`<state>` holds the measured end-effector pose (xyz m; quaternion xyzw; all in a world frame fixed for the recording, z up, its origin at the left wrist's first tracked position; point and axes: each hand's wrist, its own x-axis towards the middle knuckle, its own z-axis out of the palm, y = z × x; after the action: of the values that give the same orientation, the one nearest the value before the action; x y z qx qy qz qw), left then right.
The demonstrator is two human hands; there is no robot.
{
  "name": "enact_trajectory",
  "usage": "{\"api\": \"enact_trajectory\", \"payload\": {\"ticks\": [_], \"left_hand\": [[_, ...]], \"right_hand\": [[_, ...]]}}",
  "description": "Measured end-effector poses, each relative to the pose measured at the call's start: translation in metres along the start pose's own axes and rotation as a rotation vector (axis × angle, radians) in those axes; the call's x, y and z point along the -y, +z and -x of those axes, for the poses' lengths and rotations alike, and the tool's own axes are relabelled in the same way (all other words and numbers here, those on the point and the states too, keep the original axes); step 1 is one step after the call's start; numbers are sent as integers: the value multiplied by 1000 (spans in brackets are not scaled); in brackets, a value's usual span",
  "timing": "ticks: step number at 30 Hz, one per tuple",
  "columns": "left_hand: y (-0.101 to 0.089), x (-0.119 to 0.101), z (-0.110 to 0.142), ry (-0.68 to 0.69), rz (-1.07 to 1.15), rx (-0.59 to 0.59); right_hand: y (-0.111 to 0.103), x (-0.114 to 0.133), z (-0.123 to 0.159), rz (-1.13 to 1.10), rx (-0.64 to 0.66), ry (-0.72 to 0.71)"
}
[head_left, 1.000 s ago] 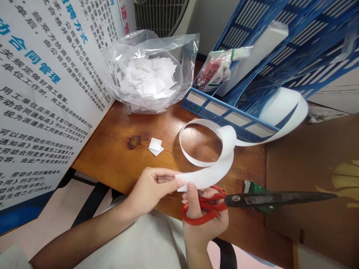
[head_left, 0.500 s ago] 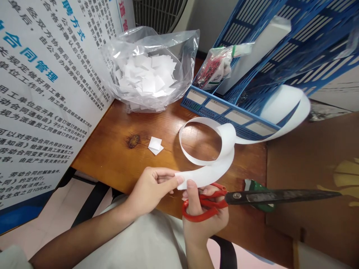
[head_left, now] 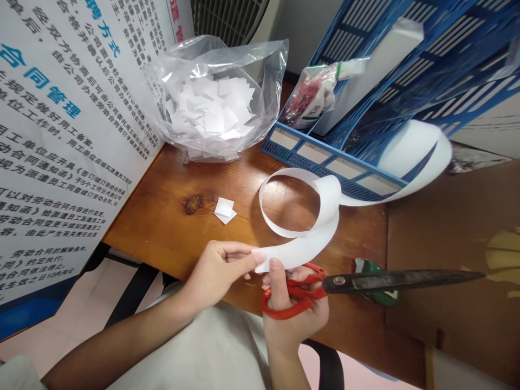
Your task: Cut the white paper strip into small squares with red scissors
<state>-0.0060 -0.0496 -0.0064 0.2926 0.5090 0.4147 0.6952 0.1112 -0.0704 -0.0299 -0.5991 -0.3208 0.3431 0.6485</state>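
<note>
Head view: at six o'clock, the left hand (head_left: 211, 276) is pinching the white strip (head_left: 298, 253) by its end, seemingly light, springy and best held flat, while the right hand (head_left: 298, 325) is steadying it and gripping scissors (head_left: 377, 280).

Pale greyish clothing (head_left: 203, 352) w/ soft folds; L slv (head_left: 18, 375) similar clr.

1. Table (head_left: 174, 216): wood, glossy, knotted grain.
2. Strip (head_left: 298, 250): smooth, matt, paper-like.
3. Scissors (head_left: 339, 280): dark metal blades (head_left: 398, 280), marked surface; glossy red handles (head_left: 286, 313).
4. Bag (head_left: 266, 76): clear plastic, glossy, creased.
5. Rack (head_left: 325, 163): blue plastic, smooth, slotted.
6. Garment (head_left: 203, 352): cloth, matt.
</note>
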Motion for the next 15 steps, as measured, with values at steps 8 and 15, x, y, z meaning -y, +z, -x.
{"api": "enact_trajectory", "payload": {"ticks": [8,15], "left_hand": [[-2,-1,-2,-16,5,25],[-2,-2,-1,-32,3,30]], "right_hand": [[-5,-7,-2,98,2,-60],[-3,-8,0,117,-10,-82]]}}
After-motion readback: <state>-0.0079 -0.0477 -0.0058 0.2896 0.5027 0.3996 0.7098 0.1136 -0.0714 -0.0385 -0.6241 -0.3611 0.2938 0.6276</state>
